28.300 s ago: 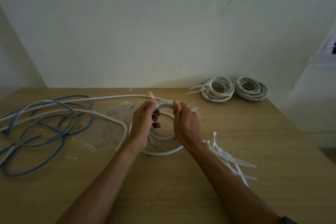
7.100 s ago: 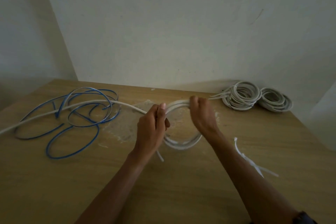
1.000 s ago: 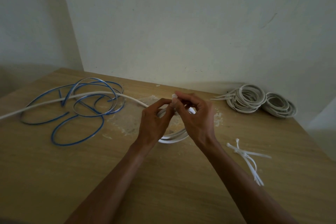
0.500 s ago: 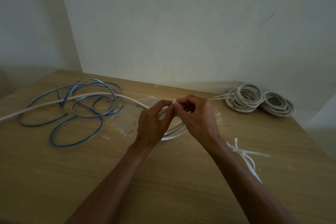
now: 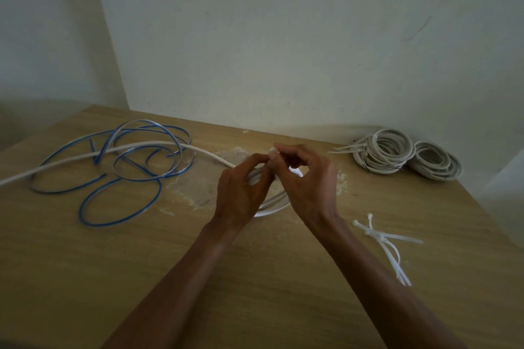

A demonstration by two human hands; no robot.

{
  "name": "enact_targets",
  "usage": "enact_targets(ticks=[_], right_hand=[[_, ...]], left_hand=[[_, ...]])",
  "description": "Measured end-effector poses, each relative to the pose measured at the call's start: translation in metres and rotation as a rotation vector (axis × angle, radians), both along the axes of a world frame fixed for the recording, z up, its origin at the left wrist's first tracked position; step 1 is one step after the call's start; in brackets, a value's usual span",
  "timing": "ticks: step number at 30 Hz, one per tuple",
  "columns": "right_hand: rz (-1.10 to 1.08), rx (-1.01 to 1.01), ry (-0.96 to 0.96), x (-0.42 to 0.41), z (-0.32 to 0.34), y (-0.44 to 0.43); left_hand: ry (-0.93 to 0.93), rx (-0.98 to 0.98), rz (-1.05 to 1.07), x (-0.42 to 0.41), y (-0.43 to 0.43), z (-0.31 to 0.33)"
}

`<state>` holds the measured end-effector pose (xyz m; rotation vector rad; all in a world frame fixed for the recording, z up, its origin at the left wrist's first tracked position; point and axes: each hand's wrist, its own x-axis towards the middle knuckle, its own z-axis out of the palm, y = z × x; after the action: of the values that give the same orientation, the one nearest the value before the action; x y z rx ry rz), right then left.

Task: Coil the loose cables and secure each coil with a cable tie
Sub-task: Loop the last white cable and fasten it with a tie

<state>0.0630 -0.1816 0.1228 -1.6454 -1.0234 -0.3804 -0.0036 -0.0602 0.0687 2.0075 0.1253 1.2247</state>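
A white cable coil (image 5: 272, 207) lies at the middle of the wooden table (image 5: 255, 278), mostly hidden behind my hands. Its loose tail (image 5: 85, 156) runs off to the left edge. My left hand (image 5: 241, 190) and my right hand (image 5: 307, 181) meet above the coil's far side and pinch a small white cable tie (image 5: 273, 150) between their fingertips. A loose blue cable (image 5: 119, 167) sprawls in loops at the left. Several spare cable ties (image 5: 388, 244) lie at the right.
Two tied white coils sit at the back right against the wall, one (image 5: 382, 153) with tie ends sticking out left, the other (image 5: 435, 161) beside it. The table's right edge drops off near them. Pale residue marks the wood around the coil.
Over the last second my hands stayed together above the coil, pinching the tie, with only small finger shifts. Seven seconds ago they gripped the coil itself.
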Motion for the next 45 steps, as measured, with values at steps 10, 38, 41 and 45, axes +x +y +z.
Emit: enact_targets(ticks=[10, 38, 41, 45], right_hand=[[0.011, -0.185, 0.088, 0.0, 0.022, -0.011], [0.123, -0.261, 0.261, 0.009, 0.031, -0.02], [0.074, -0.295, 0.237, 0.01, 0.032, -0.018], [0.044, -0.289, 0.171, 0.008, 0.028, -0.019]], left_hand=[[-0.002, 0.039, 0.066, 0.002, -0.003, -0.004], [-0.016, 0.036, 0.093, 0.005, -0.001, -0.011], [-0.003, 0.085, 0.109, 0.005, -0.004, -0.014], [-0.053, 0.08, 0.123, 0.005, -0.004, -0.012]])
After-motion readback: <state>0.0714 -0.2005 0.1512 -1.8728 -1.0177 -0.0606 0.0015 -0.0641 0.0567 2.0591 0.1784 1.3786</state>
